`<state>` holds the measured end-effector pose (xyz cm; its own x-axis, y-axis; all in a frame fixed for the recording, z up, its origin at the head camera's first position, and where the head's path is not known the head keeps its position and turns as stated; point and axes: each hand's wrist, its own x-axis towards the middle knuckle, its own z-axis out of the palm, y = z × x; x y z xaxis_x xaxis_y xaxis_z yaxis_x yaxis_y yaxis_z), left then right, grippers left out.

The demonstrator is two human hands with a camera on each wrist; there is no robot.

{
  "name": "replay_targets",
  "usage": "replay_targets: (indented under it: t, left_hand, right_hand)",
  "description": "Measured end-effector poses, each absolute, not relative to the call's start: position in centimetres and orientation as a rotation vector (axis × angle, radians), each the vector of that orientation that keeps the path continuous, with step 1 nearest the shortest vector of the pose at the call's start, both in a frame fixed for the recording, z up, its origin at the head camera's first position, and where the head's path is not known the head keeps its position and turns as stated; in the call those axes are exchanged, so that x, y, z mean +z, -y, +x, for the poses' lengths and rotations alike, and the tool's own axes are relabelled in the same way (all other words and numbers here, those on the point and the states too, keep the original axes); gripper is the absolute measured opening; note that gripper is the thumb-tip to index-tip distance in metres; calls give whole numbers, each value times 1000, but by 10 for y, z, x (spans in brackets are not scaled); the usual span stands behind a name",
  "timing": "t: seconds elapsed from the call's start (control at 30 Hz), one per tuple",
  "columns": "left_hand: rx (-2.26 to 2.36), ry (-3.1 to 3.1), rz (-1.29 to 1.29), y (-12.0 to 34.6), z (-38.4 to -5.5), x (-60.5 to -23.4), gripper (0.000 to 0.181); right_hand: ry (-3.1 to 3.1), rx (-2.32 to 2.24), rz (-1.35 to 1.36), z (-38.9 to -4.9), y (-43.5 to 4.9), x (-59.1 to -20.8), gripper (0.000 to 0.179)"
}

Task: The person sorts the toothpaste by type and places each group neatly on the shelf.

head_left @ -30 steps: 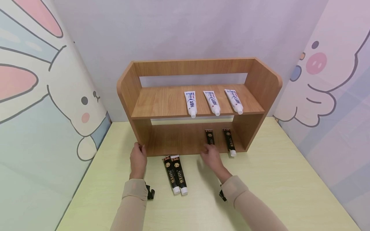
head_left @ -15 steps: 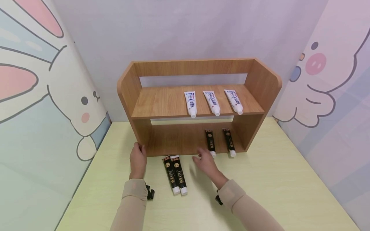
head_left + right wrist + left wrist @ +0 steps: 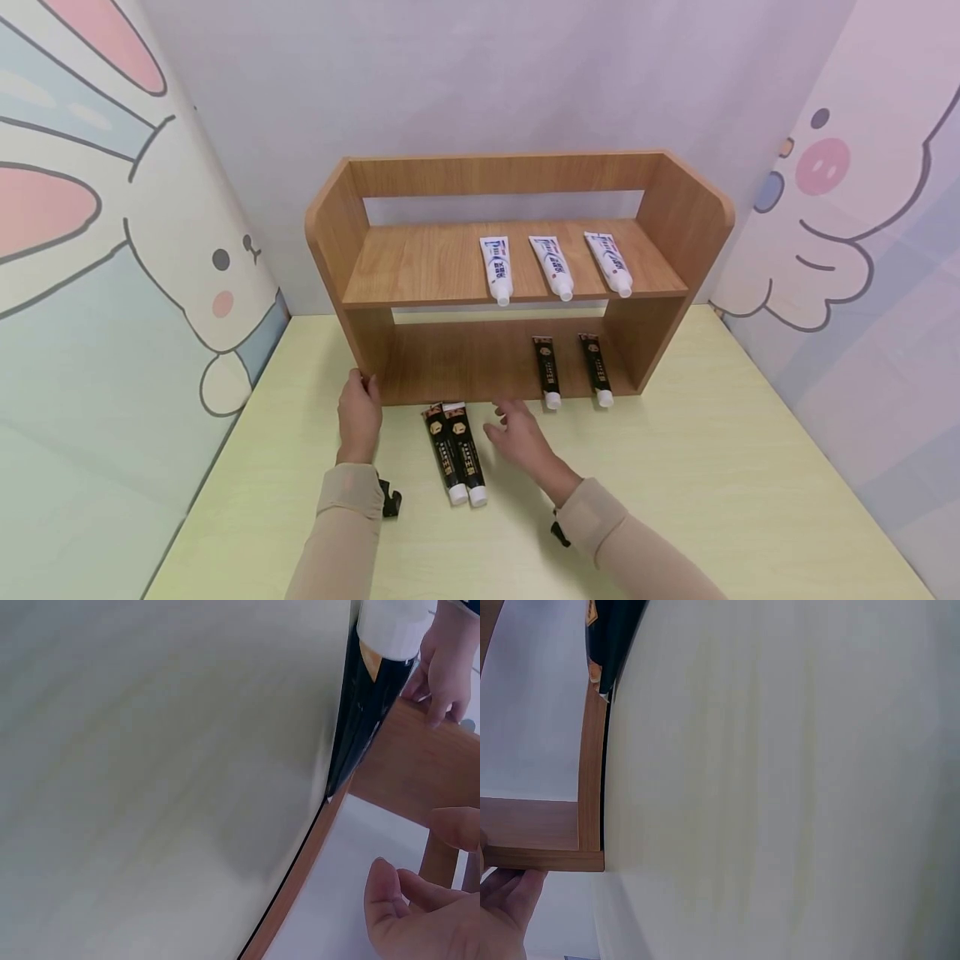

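My left hand (image 3: 360, 415) grips the front edge of the left side panel of a two-tier wooden shelf (image 3: 506, 166); in the left wrist view its fingers (image 3: 517, 904) lie against that panel. My right hand (image 3: 521, 437) hovers over the table just before the shelf, with thumb and fingertips apart and nothing between them. To its left, two black toothpaste tubes (image 3: 444, 454) (image 3: 467, 454) with white caps lie side by side on the table. Two more black toothpaste tubes (image 3: 547, 367) (image 3: 596, 367) lie apart on the lower tier, caps toward me.
Three white toothpaste tubes (image 3: 497, 268) (image 3: 552, 265) (image 3: 608, 262) lie spaced out on the upper tier, caps at its front edge. The shelf stands on a pale yellow-green table (image 3: 720, 467). Curtain-like walls (image 3: 480, 75) with cartoon animals stand behind and at both sides.
My right hand has let go of a black toothpaste tube on the lower tier and moved left and toward me. The left hand stays on the side panel.
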<state>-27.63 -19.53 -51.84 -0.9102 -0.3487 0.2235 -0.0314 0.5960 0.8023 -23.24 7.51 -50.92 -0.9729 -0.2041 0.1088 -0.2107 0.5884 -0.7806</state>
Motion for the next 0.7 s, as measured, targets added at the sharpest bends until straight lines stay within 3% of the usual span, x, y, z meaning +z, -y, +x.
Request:
replay_targets:
  t: [0.7]
  left_hand:
    - [-1185, 2448, 287, 195, -278, -520, 24]
  right_hand:
    - [2913, 1363, 448, -212, -56, -514, 50]
